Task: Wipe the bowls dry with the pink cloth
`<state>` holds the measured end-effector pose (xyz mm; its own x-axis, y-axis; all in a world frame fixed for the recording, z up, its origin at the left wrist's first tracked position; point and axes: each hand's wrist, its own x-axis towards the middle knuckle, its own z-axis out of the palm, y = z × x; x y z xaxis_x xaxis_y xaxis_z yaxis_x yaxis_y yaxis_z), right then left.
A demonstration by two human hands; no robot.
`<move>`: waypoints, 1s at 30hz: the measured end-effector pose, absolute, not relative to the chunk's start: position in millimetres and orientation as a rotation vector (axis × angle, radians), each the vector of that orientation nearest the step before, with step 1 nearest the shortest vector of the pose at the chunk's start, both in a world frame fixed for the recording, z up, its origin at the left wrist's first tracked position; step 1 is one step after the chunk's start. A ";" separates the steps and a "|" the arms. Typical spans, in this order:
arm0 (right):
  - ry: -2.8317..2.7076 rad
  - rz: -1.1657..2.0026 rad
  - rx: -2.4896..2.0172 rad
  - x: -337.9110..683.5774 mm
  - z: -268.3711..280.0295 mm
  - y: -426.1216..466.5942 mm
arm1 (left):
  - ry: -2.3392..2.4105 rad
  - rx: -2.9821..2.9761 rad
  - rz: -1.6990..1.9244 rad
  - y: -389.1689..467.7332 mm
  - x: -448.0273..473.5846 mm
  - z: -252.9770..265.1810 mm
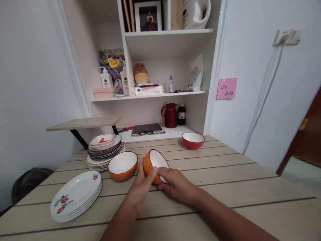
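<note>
Both my hands hold one orange bowl [148,166] with a white inside and a dark rim, tilted above the table. My left hand [142,184] grips its left side, thumb near the front rim. My right hand [175,184] is closed on the rim at the right, fingers partly hidden. Just left of it stands a second orange bowl [122,164], upright on the table. Farther back to the right sits a red bowl [193,142], also white inside. At the left lies a stack of white oval plates [77,194] with red flowers.
Behind the bowls at the left rises a mixed stack of plates [105,152] topped by small pink dishes [102,140]. A small raised wooden shelf [85,123] overhangs the table there. At the back are a laptop [147,128], a red jug [171,115] and a dark bottle [182,114].
</note>
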<state>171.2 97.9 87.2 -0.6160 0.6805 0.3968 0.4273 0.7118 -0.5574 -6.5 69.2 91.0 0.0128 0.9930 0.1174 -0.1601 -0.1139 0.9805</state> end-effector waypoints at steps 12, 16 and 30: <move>-2.515 0.454 -0.776 178.8 96.2 98.2 | 1.004 1.101 1.379 71.0 -2.5 96.0; -2.579 0.405 -0.709 186.2 98.1 101.5 | 0.997 1.109 1.366 72.2 -4.7 95.2; -2.332 0.606 -0.823 170.2 90.5 91.1 | 1.089 1.171 1.347 74.1 -5.8 88.3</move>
<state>170.2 91.1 90.5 -0.6370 0.6747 0.3728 0.4081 0.7055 -0.5795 -5.8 74.1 88.3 -0.0272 0.9957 0.0884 -0.1226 -0.0911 0.9883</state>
